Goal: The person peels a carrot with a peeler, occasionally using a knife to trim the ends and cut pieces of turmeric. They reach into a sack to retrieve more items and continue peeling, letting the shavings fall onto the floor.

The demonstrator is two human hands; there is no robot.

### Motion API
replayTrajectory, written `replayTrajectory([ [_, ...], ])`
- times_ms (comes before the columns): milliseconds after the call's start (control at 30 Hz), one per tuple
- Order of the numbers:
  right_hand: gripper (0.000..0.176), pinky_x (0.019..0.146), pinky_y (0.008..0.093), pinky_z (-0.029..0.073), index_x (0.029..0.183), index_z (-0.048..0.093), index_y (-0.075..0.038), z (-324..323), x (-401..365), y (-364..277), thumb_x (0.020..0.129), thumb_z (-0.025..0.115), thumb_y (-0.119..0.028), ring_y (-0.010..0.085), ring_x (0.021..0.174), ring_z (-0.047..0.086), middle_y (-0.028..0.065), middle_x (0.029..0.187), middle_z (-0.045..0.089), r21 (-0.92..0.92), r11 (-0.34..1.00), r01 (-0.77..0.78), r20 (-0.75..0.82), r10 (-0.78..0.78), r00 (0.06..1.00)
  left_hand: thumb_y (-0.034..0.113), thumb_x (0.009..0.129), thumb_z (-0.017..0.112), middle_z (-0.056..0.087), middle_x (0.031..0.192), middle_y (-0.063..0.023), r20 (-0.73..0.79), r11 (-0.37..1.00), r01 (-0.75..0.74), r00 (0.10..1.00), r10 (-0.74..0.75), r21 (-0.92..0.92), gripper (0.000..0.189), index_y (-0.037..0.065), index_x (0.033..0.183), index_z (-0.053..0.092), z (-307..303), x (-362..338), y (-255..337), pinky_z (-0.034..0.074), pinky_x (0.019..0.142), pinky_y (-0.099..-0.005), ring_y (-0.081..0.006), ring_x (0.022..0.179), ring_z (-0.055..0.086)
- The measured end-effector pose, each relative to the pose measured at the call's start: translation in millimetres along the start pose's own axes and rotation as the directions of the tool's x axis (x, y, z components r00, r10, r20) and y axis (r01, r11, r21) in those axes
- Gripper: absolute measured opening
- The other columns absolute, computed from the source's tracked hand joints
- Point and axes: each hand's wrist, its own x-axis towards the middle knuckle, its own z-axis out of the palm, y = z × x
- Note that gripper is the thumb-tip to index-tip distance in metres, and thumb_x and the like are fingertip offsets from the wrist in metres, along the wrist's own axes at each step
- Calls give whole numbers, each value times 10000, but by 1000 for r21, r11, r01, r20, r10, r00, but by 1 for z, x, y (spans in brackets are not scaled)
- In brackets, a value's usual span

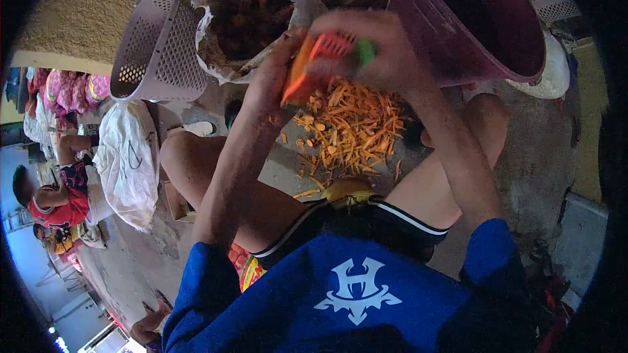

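My left hand [278,68] is closed around an orange carrot [299,72], held up in front of me. Against it, my right hand [376,42] grips a slotted red-orange peeler [333,46] with a green part. Motion blurs the right fingers, and they hide some of the peeler. Below both hands, a pile of orange peelings [356,131] lies on the floor between my legs, with a few small cut pieces at its left side.
An open white sack [209,46] of dark brown lumps stands ahead. To its left is a perforated grey basket [180,62]; a large maroon tub [428,39] stands to the right. A tied white sack [131,163] sits at left, near a person in red [59,199].
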Motion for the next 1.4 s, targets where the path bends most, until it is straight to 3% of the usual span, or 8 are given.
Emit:
replayTrajectory([
  [67,318,807,301,549,1070,690,-57,3,0,-1,863,800,-271,123,891,682,54,965,722,38,983,179,101,-182,978,272,1059,481,656,1138,-103,-122,1000,21,992,-21,5,329,46,1292,535,4,-5,-4,620,734,-346,-202,929,684],
  [500,489,839,323,549,1160,687,-64,12,0,1,820,833,-383,145,889,695,82,964,734,-1,977,-215,53,215,975,275,1079,421,637,1193,-122,79,933,66,996,-40,-354,346,45,1324,505,-6,0,5,609,871,-390,-240,1084,665],
  [867,601,789,367,569,1158,678,-70,1,17,25,766,837,-497,242,869,729,139,927,725,8,991,-136,-1,137,991,303,1079,433,632,1121,-75,-105,997,-78,992,77,-13,315,78,1283,514,2,2,0,611,739,-298,-172,932,686],
  [933,524,632,350,511,1023,648,33,-27,33,26,836,813,-427,176,700,617,78,793,669,-49,795,-605,-57,602,796,308,1078,436,632,1114,-72,-98,999,-50,994,52,22,312,78,1273,516,-2,1,0,608,714,-289,-168,896,686],
  [1067,445,851,299,537,1106,683,-79,-7,15,46,796,856,-349,127,949,672,43,1015,714,-8,959,-283,-228,274,934,319,1069,467,639,1088,-67,-120,999,-35,992,38,26,298,76,1228,533,1,0,3,607,685,-290,-161,853,685],
  [1133,406,846,306,541,1112,685,-95,3,7,0,817,842,-327,134,933,675,32,1017,714,-41,998,-56,128,61,990,326,1064,476,644,1070,-63,-185,995,-51,981,67,89,308,74,1229,541,13,-5,5,607,683,-289,-159,853,683],
  [1233,415,851,313,543,1109,684,-93,0,7,6,814,844,-337,140,940,679,36,1028,711,-67,993,96,43,-93,995,333,1059,483,648,1060,-64,-195,994,-30,980,50,102,330,67,1244,543,11,-1,3,608,691,-287,-159,869,684],
  [1400,547,860,375,558,1115,686,-105,-18,14,69,747,856,-472,262,944,715,93,1045,726,-181,952,-248,-305,185,934,323,1063,452,644,1098,-79,-185,986,-14,982,44,165,363,38,1271,534,4,-2,3,608,754,-299,-172,911,682],
])
